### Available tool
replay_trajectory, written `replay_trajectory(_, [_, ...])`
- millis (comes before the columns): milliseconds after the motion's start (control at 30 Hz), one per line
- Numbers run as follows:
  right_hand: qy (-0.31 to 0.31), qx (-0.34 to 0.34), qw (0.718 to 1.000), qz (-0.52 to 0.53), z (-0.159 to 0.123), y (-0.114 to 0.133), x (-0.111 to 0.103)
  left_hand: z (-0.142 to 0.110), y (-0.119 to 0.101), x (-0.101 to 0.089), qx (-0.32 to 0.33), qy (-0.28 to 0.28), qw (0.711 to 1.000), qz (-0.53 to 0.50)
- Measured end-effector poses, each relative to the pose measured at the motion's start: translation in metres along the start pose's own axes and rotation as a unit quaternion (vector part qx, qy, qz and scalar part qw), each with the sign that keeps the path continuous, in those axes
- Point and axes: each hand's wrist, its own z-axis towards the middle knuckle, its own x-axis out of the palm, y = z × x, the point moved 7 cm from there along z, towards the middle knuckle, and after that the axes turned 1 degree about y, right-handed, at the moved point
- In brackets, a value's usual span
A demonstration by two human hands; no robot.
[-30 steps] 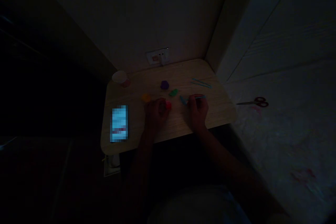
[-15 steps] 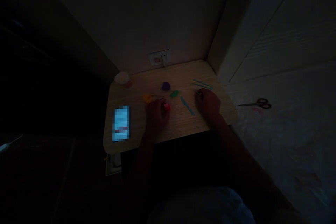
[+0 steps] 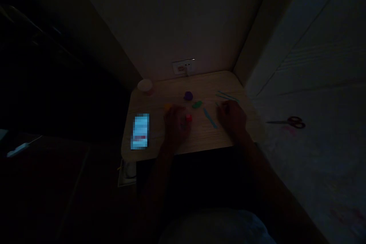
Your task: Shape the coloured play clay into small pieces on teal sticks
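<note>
Red lump [image 3: 188, 117] is sitting just right of the left hand [image 3: 175, 125] — fingers curling half-open around it, can't tell if they're pinching. Right hand [image 3: 233, 119] is staying farther off, beyond the blue tool [image 3: 210, 118] — too dark to read its grip.

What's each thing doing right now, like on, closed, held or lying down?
Phone: screen lit, lying flat
Cup: looks upright
Plug: in the wall socket
Scissors: lying down, look closed
Left hand: curled, seems to hold the red piece
Right hand: curled, hold unclear
Blue tool: lying loose
Thin sticks: lying down
Purple lump: loose
Green lump: loose
Orange lump: partly hidden
</note>
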Motion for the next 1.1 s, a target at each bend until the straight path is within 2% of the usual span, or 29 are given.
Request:
replay_trajectory(200, [-0.033,-0.019,0.998,0.051,0.001,0.000,-0.004,-0.019,0.006,-0.016,-0.032,0.032,0.999,0.007])
replay_trajectory(300, [-0.041,-0.030,0.997,0.061,0.001,0.001,-0.006,-0.024,0.015,-0.012,-0.054,0.060,0.996,0.024])
replay_trajectory(433, [-0.051,-0.047,0.995,0.078,0.001,0.002,-0.007,-0.023,0.024,-0.005,-0.066,0.060,0.996,0.026])
replay_trajectory(533, [-0.069,-0.057,0.992,0.093,0.002,-0.001,-0.008,-0.023,0.030,-0.006,-0.079,0.044,0.996,-0.015])
replay_trajectory(667, [-0.085,-0.093,0.983,0.135,-0.004,0.006,-0.014,-0.028,0.028,-0.011,-0.096,0.029,0.985,-0.139])
replay_trajectory(767, [-0.081,-0.139,0.971,0.178,-0.023,0.025,-0.023,-0.036,0.024,-0.009,-0.152,-0.001,0.952,-0.264])
replay_trajectory(900, [-0.003,-0.213,0.944,0.253,-0.060,0.064,-0.018,-0.049,0.019,0.009,-0.275,-0.036,0.867,-0.414])
replay_trajectory(967, [0.052,-0.248,0.929,0.269,-0.075,0.081,-0.007,-0.051,0.015,0.019,-0.304,-0.041,0.830,-0.467])
replay_trajectory(1033, [0.104,-0.260,0.921,0.271,-0.082,0.092,0.006,-0.050,0.013,0.026,-0.311,-0.028,0.811,-0.494])
replay_trajectory(1100, [0.136,-0.260,0.914,0.282,-0.082,0.096,0.015,-0.047,0.012,0.029,-0.307,-0.009,0.805,-0.507])
